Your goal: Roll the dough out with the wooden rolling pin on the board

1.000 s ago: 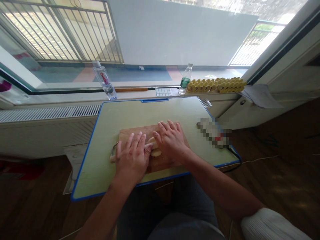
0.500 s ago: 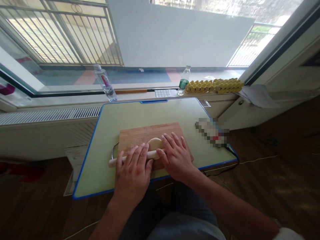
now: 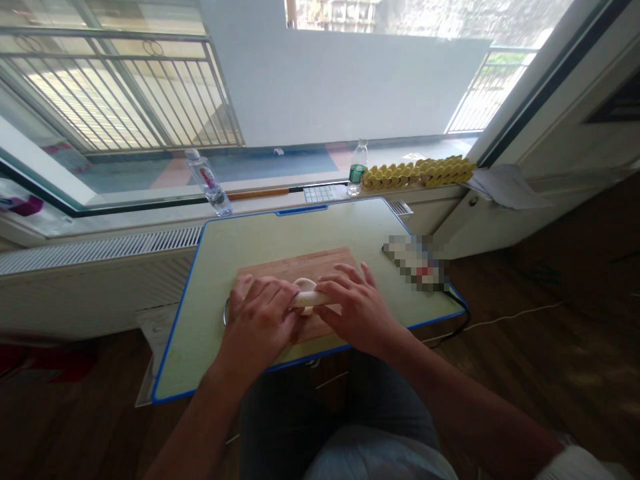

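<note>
A pale wooden rolling pin lies crosswise over a flattened round of dough on a wooden cutting board. Wrapped over the pin's left part is my left hand, with its fingers curled. On the right part, my right hand grips the pin between thumb and fingers, and its outer fingers stick up. Both ends of the pin are hidden by my hands. Some dough shows beyond the pin and a little shows on the near side.
The board rests on a small blue-edged table. A pixelated object with a black cord lies at its right. On the sill stand two plastic bottles, one clear and one green-labelled, beside yellow egg-carton-like trays.
My fingers have gone from lying flat across the rolling pin to curling around it. The pin's left end is now covered. The camera view has shifted slightly.
</note>
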A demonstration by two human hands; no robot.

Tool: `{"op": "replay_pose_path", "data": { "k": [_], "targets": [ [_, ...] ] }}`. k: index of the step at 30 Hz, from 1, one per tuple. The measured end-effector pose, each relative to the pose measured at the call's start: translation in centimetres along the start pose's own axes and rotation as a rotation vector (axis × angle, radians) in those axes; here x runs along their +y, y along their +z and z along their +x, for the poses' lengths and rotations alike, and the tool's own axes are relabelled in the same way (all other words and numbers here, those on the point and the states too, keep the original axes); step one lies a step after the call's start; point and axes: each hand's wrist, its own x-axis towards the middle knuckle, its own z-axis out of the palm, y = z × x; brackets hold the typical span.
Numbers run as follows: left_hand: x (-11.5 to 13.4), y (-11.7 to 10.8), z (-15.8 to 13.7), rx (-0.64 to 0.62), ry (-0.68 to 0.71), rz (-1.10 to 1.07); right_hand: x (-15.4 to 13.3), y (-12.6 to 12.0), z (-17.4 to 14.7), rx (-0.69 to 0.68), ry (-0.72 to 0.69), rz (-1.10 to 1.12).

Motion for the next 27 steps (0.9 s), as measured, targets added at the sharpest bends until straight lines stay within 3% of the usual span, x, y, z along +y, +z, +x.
{"op": "replay_pose_path", "data": {
  "k": [4,6,9,11,13,19,22,24,25,27],
  "targets": [
    [0.3,0.0,1.1,0.243,-0.109,-0.004,2.7,-0.1,0.5,0.031,0.098,0.113],
    [-0.4,0.7,1.3,0.277,-0.24,-0.024,4.2,0.2,0.4,0.084,0.174,0.16],
    [-1.7,2.4,1.6,0.013,-0.359,-0.066,5.7,0.9,0.0,0.15,0.244,0.161],
    [-2.1,3.5,1.9,-0.193,-0.343,-0.128,5.8,1.4,-0.3,0.173,0.25,0.149],
    [-2.1,4.1,2.2,-0.261,-0.323,-0.205,5.5,1.9,-0.4,0.191,0.242,0.141],
    [-1.1,3.7,2.5,-0.137,-0.49,-0.385,4.2,2.8,-0.4,0.21,0.233,0.153],
    [-1.4,3.4,2.4,0.137,-0.521,-0.339,3.9,2.9,-0.2,0.213,0.227,0.159],
    [-1.7,3.5,2.3,0.304,-0.448,-0.248,3.8,2.9,-0.1,0.216,0.23,0.16],
    [-1.8,3.7,2.2,0.324,-0.386,-0.206,3.8,2.9,-0.1,0.216,0.233,0.159],
    [-1.8,4.1,2.0,0.23,-0.259,-0.161,3.9,2.8,0.0,0.21,0.236,0.154]
  ]
}}
